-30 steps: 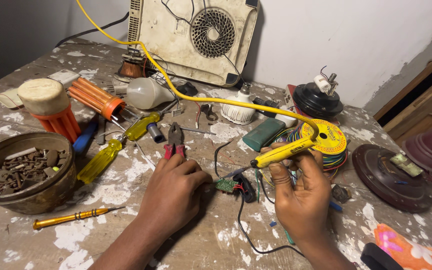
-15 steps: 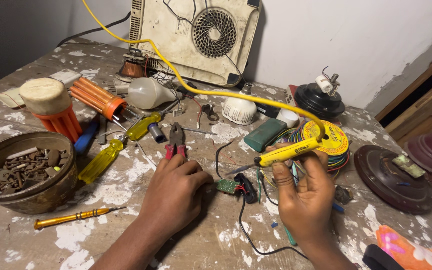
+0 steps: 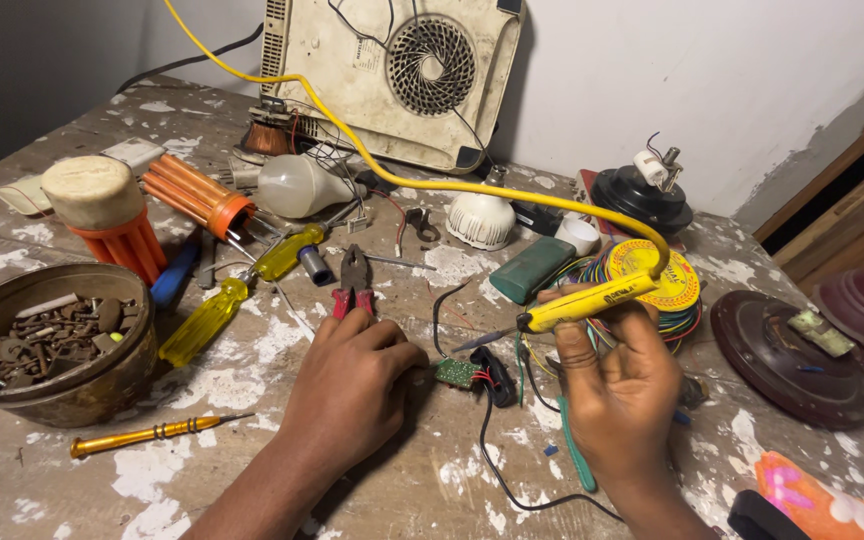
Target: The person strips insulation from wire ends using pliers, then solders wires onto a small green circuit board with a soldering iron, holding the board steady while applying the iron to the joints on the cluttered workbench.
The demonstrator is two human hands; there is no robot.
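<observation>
Fingertips of the left hand (image 3: pixel 352 385) curl down onto the table (image 3: pixel 422 490) beside the small green circuit board (image 3: pixel 458 372), so I cannot tell whether they pinch it or only steady it. The board's far edge disappears behind a black part with red and black wires. It lies between both hands. The right hand (image 3: pixel 622 385) is wrapped around a yellow soldering iron (image 3: pixel 587 302), its tip angled down toward the board.
</observation>
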